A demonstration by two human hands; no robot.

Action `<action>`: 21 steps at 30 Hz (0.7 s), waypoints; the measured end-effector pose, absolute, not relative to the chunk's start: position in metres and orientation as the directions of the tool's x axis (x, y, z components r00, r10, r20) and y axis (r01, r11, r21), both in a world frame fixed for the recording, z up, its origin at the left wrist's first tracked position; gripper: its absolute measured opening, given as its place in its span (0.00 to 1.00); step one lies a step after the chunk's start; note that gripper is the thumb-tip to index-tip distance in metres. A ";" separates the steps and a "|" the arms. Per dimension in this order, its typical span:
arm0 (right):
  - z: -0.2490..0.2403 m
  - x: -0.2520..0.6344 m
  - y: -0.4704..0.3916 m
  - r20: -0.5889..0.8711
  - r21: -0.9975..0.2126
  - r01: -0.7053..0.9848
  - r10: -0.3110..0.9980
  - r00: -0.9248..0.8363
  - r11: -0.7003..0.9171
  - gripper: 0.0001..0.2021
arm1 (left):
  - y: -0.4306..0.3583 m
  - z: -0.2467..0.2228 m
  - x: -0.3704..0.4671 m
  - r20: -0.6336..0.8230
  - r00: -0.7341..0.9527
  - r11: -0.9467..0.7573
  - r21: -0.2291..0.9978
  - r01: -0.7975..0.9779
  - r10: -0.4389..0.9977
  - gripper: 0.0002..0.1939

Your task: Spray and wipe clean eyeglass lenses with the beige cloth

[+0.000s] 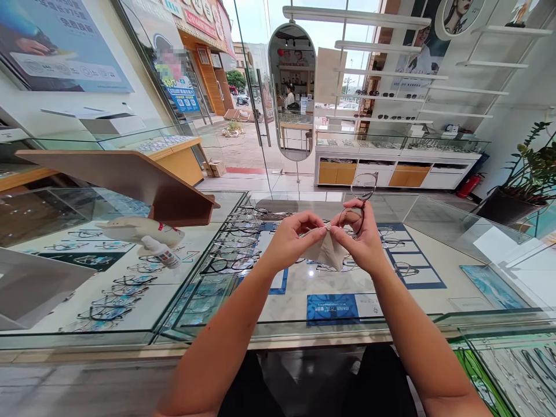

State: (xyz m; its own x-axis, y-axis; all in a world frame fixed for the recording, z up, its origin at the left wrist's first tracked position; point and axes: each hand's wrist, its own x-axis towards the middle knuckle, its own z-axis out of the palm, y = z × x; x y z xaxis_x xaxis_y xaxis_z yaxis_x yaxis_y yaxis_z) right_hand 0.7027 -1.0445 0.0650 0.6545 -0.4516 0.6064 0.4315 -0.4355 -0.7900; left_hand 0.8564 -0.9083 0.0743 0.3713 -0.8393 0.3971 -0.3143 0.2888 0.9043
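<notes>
Head view, and here are the person's 2 hands, meeting over the glass-topped surface (299, 310)! The left hand (286, 238) is closed in a pinch, thumb against fingers, gripping the edge of a pale cloth (328, 253) that hangs down in a point. The right hand (361, 236) curls its fingers around a pair of glasses (364, 187), with 1 round lens standing clear above the knuckles, while its thumb presses at the cloth too. Fingertips nearly touching, the glasses up in the air over the surface! Just left of the hands runs a column of eyeglasses (237, 243). Nearer the body lies a blue-and-white leaflet (334, 310). Farther left sits a small white bottle (161, 252), and beyond the surface stands an oval mirror (292, 92).
</notes>
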 end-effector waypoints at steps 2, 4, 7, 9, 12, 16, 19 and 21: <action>0.065 0.703 -1.044 0.606 -0.791 0.430 -0.460 0.649 -0.435 0.24 | -0.908 0.075 0.856 0.396 0.370 0.287 0.904 -0.316 -0.840 0.18; 0.065 0.703 -1.044 0.605 -0.793 0.434 -0.466 0.645 -0.428 0.24 | -0.908 0.075 0.856 0.399 0.371 0.291 0.904 -0.314 -0.838 0.17; 0.066 0.703 -1.044 0.594 -0.802 0.445 -0.462 0.658 -0.398 0.24 | -0.907 0.075 0.858 0.414 0.351 0.311 0.897 -0.313 -0.840 0.15; 0.066 0.702 -1.044 0.576 -0.816 0.442 -0.461 0.675 -0.372 0.25 | -0.907 0.074 0.859 0.423 0.328 0.328 0.893 -0.307 -0.845 0.14; 0.068 0.701 -1.045 0.549 -0.835 0.431 -0.469 0.692 -0.342 0.26 | -0.907 0.075 0.861 0.422 0.307 0.340 0.896 -0.285 -0.853 0.15; 0.068 0.701 -1.045 0.543 -0.839 0.428 -0.466 0.698 -0.336 0.27 | -0.908 0.075 0.863 0.426 0.281 0.354 0.895 -0.272 -0.860 0.15; 0.068 0.701 -1.045 0.551 -0.833 0.429 -0.462 0.695 -0.350 0.26 | -0.908 0.075 0.862 0.434 0.276 0.360 0.890 -0.281 -0.858 0.15; 0.068 0.701 -1.045 0.558 -0.828 0.434 -0.456 0.693 -0.354 0.26 | -0.907 0.075 0.861 0.438 0.270 0.364 0.887 -0.285 -0.857 0.14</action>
